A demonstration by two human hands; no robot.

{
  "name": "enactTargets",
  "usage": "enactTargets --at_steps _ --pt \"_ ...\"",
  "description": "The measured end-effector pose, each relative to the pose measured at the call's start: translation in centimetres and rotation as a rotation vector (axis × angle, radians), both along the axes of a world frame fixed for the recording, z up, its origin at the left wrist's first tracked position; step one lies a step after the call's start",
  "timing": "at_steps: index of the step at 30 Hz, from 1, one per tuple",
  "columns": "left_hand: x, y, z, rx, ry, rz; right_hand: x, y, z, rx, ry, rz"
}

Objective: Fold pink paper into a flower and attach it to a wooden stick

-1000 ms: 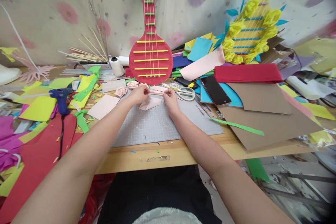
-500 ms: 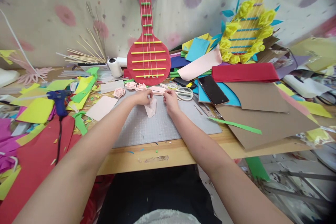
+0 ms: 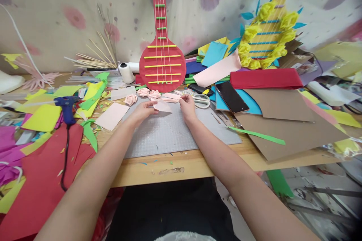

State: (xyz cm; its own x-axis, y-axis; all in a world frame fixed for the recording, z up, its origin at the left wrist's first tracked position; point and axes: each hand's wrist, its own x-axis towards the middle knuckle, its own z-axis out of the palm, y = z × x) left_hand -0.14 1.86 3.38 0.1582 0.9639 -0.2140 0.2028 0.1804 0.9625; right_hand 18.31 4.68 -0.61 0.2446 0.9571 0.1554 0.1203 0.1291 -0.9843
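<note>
My left hand (image 3: 143,112) pinches a small pale pink piece of paper (image 3: 164,107) by its left side, just above the grey cutting mat (image 3: 161,133). My right hand (image 3: 187,107) is closed at the fingertips; what it holds, if anything, is too small to make out. It sits beside the scissors (image 3: 201,100), whose light handles show to its right. Behind the hands lie folded pink paper pieces (image 3: 171,97). Pink paper roses (image 3: 131,99) rest at the mat's back left, by a flat pale pink sheet (image 3: 112,116).
A red paper lute (image 3: 162,66) leans at the back. A blue glue gun (image 3: 66,109) and coloured scraps crowd the left. To the right lie a phone (image 3: 232,97), brown cardboard (image 3: 291,131) and a green strip (image 3: 257,135). The table's front edge (image 3: 175,175) is near my body.
My left hand has shifted left and lower, and the pink paper in it has turned from hanging down to pointing right. My right hand stays closed in nearly the same place.
</note>
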Motion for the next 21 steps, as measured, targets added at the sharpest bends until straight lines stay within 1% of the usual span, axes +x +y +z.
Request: enactTargets --at_steps 1,2,3,5,6,7,8,10,13,15,16,17,19,21 --pt "0.1 -0.4 -0.5 -0.01 -0.033 0.044 0.2 -0.1 0.3 0.044 -0.043 -0.004" --pt "0.1 -0.8 -1.1 -0.022 -0.067 0.071 0.4 -0.3 0.6 0.092 -0.098 0.022" --pt "0.3 -1.1 -1.5 -0.037 -0.114 0.088 0.6 -0.5 0.9 0.14 -0.176 0.102" --pt "0.5 -1.5 -2.3 -0.045 -0.195 0.13 0.6 -1.2 1.5 0.198 -0.39 0.353" --pt "0.6 -1.6 -2.5 -0.045 -0.22 0.145 0.4 -1.6 1.7 0.231 -0.497 0.427" --pt "0.8 -1.6 -2.6 -0.042 -0.233 0.158 0.2 -2.0 1.8 0.269 -0.595 0.464" --pt "0.9 -1.7 -2.7 -0.04 -0.235 0.165 -0.1 -2.4 1.8 0.298 -0.675 0.484" --pt "1.1 -1.8 -2.7 -0.039 -0.229 0.165 -0.7 -2.8 1.6 0.312 -0.779 0.464" --pt "1.1 -1.9 -2.7 -0.025 -0.209 0.147 -1.3 -3.0 1.3 0.264 -0.849 0.419" --pt "0.7 -2.0 -2.7 0.014 -0.107 0.149 -1.3 -2.8 1.2 0.229 -0.864 0.409" --pt "0.4 -2.0 -2.8 0.066 -0.004 0.165 -1.2 -2.8 1.1 0.218 -0.865 0.404" --pt "0.0 -1.9 -2.8 0.136 0.126 0.184 -1.1 -2.7 1.1 0.21 -0.863 0.398" --pt "-0.7 -1.9 -2.8 0.347 0.412 0.209 -0.9 -2.5 1.1 0.198 -0.846 0.392" --pt "-1.2 -1.9 -2.7 0.502 0.566 0.139 -0.6 -2.4 1.1 0.183 -0.808 0.402"
